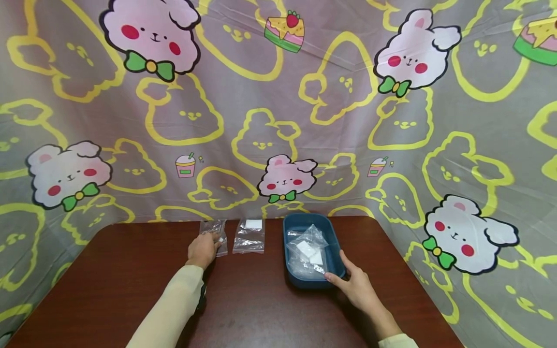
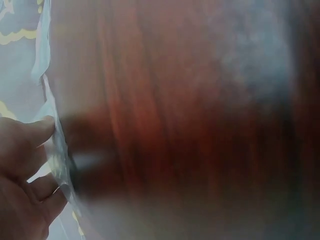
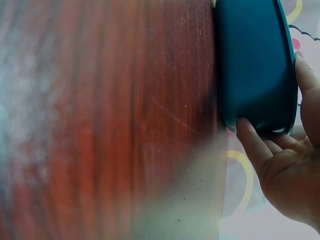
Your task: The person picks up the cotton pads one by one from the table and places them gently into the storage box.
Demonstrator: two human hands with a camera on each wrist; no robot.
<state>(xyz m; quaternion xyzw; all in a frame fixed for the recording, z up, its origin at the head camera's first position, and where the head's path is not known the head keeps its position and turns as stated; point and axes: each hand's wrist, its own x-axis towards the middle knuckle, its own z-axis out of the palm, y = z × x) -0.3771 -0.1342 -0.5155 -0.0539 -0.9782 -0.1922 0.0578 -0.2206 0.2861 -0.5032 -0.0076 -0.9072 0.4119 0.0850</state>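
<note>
My left hand (image 1: 203,250) pinches a small clear zip bag (image 1: 222,246) at the far left of the table. In the left wrist view, the thumb and fingers are around the clear plastic (image 2: 61,160), seen nearly edge-on. My right hand (image 1: 359,285) grips the near right corner of a dark blue plastic tub (image 1: 290,270). In the right wrist view, the thumb is at the rim of the tub (image 3: 255,65) and fingers touch its outer wall. Inside the tub lie clear bags (image 1: 300,266) with white pieces, overlapping, so their number is unclear.
Between the left hand and the tub, another clear zip bag (image 1: 249,241) with a white label-like piece lies flat. All stand on a dark red-brown wooden table (image 1: 252,304). A patterned cloth (image 1: 278,106) hangs behind the table's far edge and at its sides.
</note>
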